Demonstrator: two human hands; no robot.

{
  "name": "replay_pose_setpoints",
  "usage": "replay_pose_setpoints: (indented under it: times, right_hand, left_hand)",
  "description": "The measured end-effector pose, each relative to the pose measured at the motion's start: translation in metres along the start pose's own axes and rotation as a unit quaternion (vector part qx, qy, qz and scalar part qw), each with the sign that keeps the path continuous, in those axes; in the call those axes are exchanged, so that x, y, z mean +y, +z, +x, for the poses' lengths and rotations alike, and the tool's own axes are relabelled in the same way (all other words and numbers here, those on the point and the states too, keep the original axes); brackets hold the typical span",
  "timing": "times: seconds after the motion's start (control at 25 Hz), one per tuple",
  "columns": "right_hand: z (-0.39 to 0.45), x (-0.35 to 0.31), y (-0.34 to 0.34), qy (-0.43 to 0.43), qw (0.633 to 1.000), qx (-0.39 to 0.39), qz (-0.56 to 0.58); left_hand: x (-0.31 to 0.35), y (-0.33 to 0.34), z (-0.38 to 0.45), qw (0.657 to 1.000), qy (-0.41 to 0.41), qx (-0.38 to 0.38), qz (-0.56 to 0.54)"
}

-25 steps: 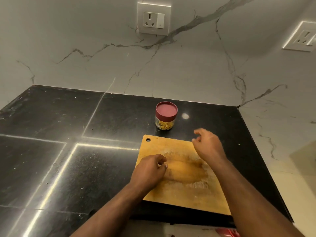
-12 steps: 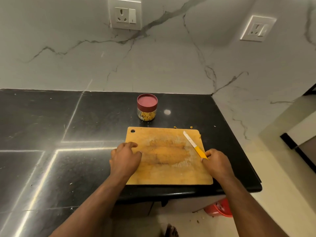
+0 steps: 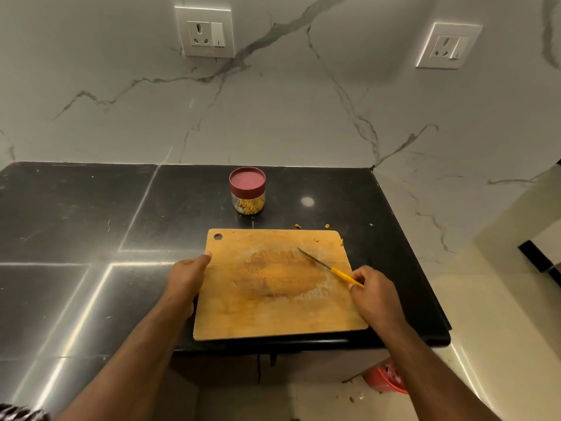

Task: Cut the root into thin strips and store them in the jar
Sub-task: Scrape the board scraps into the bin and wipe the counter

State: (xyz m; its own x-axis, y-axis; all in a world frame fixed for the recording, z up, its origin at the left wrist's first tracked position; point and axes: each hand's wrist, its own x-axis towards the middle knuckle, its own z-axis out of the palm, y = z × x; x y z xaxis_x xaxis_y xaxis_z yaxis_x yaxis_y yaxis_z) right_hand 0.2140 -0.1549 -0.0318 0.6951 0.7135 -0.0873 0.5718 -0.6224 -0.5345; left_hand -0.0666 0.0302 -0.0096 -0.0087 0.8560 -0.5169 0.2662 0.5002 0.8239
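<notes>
**Strips jarred, board being cleared**

Since the strips (image 3: 249, 205) are seen inside the lidded jar (image 3: 247, 189) near the worktop's back edge, well apart from both hands, the storing step is judged done. The cutting board (image 3: 273, 311) is gripped at its left edge by the left hand (image 3: 186, 276), and the knife (image 3: 329, 268) is pinched by the right hand (image 3: 375, 294). Clearing away is probably called for next.

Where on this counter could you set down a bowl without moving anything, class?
The widest bare patch is the black counter left of the cutting board and jar. A smaller strip lies between the jar and the right wall. The board itself is crowded: the left hand grips its edge and the right hand holds the knife over it.
</notes>
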Motion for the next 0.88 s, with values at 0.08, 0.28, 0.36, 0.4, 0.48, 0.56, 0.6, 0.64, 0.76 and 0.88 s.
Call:
replay_pose_setpoints:
  times: [0.08,0.28,0.36,0.4,0.48,0.56,0.6,0.64,0.76,0.88]
  right_hand:
    - [0.000,0.003,-0.004,-0.010,1.000,0.001,0.026]
    - [0.003,0.026,-0.021,-0.053,0.997,-0.020,0.059]
    - [0.000,0.033,-0.027,-0.067,0.995,-0.023,0.063]
    - [-0.001,0.036,-0.030,-0.072,0.995,-0.023,0.069]
    - [-0.008,0.043,-0.036,-0.085,0.993,-0.020,0.081]
    - [-0.020,0.049,-0.041,-0.098,0.991,-0.004,0.090]
    - [-0.027,0.052,-0.044,-0.103,0.990,0.005,0.095]
    - [-0.034,0.054,-0.046,-0.110,0.989,0.010,0.101]
    - [-0.070,0.061,-0.052,-0.155,0.982,0.005,0.107]
    - [-0.115,0.079,-0.058,-0.156,0.982,-0.005,0.111]
  left_hand:
    - [0.000,0.000,-0.006,1.000,-0.013,-0.015,-0.002]
    - [-0.019,0.010,-0.038,0.999,-0.033,-0.027,-0.028]
    - [-0.028,0.011,-0.052,0.999,-0.029,-0.023,-0.026]
    - [-0.031,0.012,-0.059,0.999,-0.027,-0.020,-0.026]
    - [-0.042,0.013,-0.069,0.999,-0.029,-0.011,-0.026]
    - [-0.050,0.015,-0.083,0.999,-0.031,-0.003,-0.038]
    - [-0.052,0.017,-0.092,0.999,-0.030,-0.001,-0.045]
    - [-0.055,0.019,-0.099,0.998,-0.028,0.001,-0.050]
    - [-0.067,0.025,-0.126,0.998,-0.021,-0.001,-0.064]
    - [-0.090,0.029,-0.158,0.996,-0.017,-0.016,-0.088]
